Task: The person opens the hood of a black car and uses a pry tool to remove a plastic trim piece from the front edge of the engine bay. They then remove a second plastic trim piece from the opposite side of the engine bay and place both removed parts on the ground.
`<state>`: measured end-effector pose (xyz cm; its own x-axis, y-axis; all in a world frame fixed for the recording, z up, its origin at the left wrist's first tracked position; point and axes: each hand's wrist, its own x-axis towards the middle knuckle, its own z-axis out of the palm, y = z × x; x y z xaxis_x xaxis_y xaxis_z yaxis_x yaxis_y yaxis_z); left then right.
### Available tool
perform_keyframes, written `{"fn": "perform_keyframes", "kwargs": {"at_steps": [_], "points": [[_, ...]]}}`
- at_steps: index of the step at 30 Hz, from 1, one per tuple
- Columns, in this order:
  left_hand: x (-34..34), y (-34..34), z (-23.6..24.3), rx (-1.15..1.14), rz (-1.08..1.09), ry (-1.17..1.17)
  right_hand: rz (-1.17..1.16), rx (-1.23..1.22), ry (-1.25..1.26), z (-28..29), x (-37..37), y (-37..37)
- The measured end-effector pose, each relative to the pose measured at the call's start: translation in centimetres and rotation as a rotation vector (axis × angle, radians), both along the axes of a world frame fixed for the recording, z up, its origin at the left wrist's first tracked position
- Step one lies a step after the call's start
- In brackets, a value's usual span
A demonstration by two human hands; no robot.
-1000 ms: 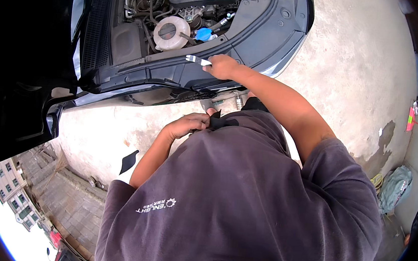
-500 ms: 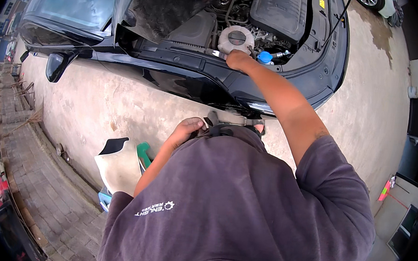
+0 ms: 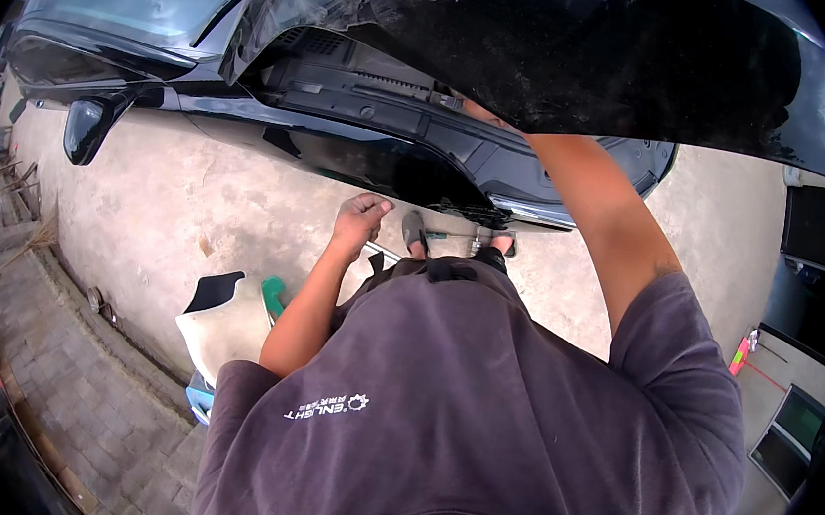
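My right arm reaches forward into the engine bay of a black car, and the lowered hood (image 3: pixel 639 66) covers most of my right hand (image 3: pixel 487 115). Only a strip of that hand shows under the hood's edge, beside the black inner trim (image 3: pixel 401 117); its fingers and anything in them are hidden. Nearer to me, my left hand (image 3: pixel 364 219) hangs in front of my waist with its fingers curled in. Whatever it may hold is too small to make out. Below it, a thin pale bar (image 3: pixel 383 252) shows beside my shirt.
The car's fender (image 3: pixel 324 150) and side mirror (image 3: pixel 95 131) run across ahead of me. At my left stands a whitish container (image 3: pixel 225 329) with a black flap, next to a green object (image 3: pixel 273 298). A brick-paved strip (image 3: pixel 55 362) lies beyond a low kerb.
The hood has come down over the engine, hiding the coolant tank and blue cap. My left hand has moved up and away from my waist. My right hand has slipped mostly out of sight.
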<state>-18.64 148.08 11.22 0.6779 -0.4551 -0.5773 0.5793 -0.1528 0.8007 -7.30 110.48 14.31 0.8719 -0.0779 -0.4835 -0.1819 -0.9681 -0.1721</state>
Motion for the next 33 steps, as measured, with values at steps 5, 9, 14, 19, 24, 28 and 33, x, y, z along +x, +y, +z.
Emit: {"fn": "perform_keyframes", "kwargs": {"at_steps": [5,9,14,19,24,28,33], "points": [[7.7,-5.8,-0.4,0.226,-0.047,-0.562,-0.106,0.092,-0.103,2.6,-4.8,-0.9],[13.3,-11.7,1.4,0.417,-0.168,-1.191,-0.237,0.191,-0.183,3.4,-10.2,-2.2],[17.0,-17.2,-1.1,0.795,-0.43,-0.986,-0.334,0.274,-0.23,2.2,-13.5,-2.4],[18.0,-19.6,-2.6,0.896,-0.564,-0.928,-0.314,0.303,-0.277,0.8,-12.1,-0.6],[18.2,-19.7,-2.4,0.904,-0.655,-0.897,-0.19,0.244,-0.344,-1.0,-7.5,2.2],[17.1,-20.1,0.6,0.763,-0.708,-1.023,-0.473,0.529,-0.378,-11.7,-10.1,-1.2],[18.8,-19.6,-3.8,0.743,-0.561,-1.119,-0.798,0.762,-0.281,-11.1,-11.7,2.1]]}}
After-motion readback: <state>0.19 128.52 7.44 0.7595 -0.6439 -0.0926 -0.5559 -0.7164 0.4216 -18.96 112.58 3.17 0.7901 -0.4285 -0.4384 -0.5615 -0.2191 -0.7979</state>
